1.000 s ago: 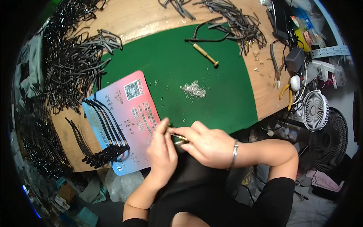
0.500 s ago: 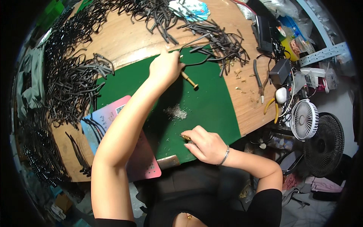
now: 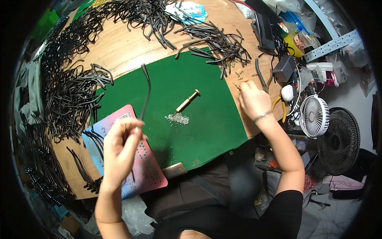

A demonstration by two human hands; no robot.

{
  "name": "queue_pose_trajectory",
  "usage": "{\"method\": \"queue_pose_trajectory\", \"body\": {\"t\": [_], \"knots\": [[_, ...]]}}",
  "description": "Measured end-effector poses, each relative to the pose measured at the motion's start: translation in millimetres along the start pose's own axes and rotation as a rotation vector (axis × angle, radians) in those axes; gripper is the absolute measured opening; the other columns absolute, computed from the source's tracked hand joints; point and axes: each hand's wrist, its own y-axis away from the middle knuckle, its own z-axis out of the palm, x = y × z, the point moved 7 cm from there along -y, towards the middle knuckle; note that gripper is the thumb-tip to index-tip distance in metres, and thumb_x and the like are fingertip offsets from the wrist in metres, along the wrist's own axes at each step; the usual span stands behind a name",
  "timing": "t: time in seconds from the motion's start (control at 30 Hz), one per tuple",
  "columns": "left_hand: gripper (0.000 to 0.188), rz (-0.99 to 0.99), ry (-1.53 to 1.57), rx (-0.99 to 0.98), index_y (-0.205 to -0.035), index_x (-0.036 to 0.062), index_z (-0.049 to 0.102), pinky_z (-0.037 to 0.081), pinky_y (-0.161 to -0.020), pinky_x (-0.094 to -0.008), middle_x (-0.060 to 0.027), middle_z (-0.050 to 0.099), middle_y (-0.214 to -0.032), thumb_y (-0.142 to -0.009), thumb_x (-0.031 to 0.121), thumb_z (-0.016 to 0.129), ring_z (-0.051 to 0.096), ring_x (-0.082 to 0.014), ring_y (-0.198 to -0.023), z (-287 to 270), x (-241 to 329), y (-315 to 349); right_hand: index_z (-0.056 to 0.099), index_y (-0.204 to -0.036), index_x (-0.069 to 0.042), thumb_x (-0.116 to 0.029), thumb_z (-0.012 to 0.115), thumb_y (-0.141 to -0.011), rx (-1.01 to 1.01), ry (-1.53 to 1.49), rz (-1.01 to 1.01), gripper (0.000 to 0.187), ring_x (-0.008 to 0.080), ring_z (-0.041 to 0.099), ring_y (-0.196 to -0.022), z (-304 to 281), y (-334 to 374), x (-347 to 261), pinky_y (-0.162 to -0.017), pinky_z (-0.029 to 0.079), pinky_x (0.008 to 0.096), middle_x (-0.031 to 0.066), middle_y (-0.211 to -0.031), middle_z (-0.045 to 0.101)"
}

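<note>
My left hand (image 3: pixel 121 143) is closed in front of a pink and blue printed sheet. From its fingers rises a slim black curved glasses temple (image 3: pixel 149 87), its wider end upward over the green mat (image 3: pixel 207 131). My right hand (image 3: pixel 254 100) is pinched at the mat's right edge. A small brass-coloured piece (image 3: pixel 237 86) shows at its fingertips; the rest is hidden by the fingers. Between the hands a brass rod-shaped tool (image 3: pixel 187 102) lies slanted on the mat, its lower end at a heap of tiny clear bits (image 3: pixel 178 118).
Black temples are piled at the left (image 3: pixel 75 95) and far right (image 3: pixel 219 44) of the wooden table. The printed sheet (image 3: pixel 151 171) overlaps the mat's left side. Yellow-handled pliers (image 3: pixel 283 109), a white fan (image 3: pixel 314 115) and a dark box (image 3: pixel 284 68) stand to the right.
My left hand has drawn back from the far mat toward the printed sheet, holding the temple. My right hand has moved from the near mat to its right edge. The brass tool lies differently.
</note>
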Motion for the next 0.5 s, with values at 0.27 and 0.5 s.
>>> {"method": "queue_pose_trajectory", "body": {"t": [0.27, 0.5], "knots": [[0.019, 0.018, 0.351, 0.251, -0.093, -0.0023, 0.060, 0.040, -0.063, -0.0176, -0.0041, 0.057, -0.088, -0.078, 0.003, 0.069, 0.051, -0.0066, -0.069, -32, -29, 67, 0.056, -0.086, -0.002, -0.015, 0.051, -0.081, -0.101, -0.093, 0.131, 0.015, 0.0368, 0.061, -0.079, 34, -27, 19, -0.071, 0.049, 0.0450, 0.0192, -0.086, 0.061], [0.017, 0.075, 0.428, 0.178, -0.095, -0.0006, 0.058, 0.032, -0.051, -0.0161, -0.0037, 0.056, -0.080, -0.089, 0.015, 0.059, 0.041, -0.0039, -0.057, -33, -35, 83, 0.059, -0.085, 0.000, -0.020, 0.058, -0.078, -0.049, -0.333, 0.202, 0.021, 0.0325, 0.063, -0.079, -2, -14, 28, -0.073, 0.048, 0.0388, 0.0184, -0.081, 0.064]]}}
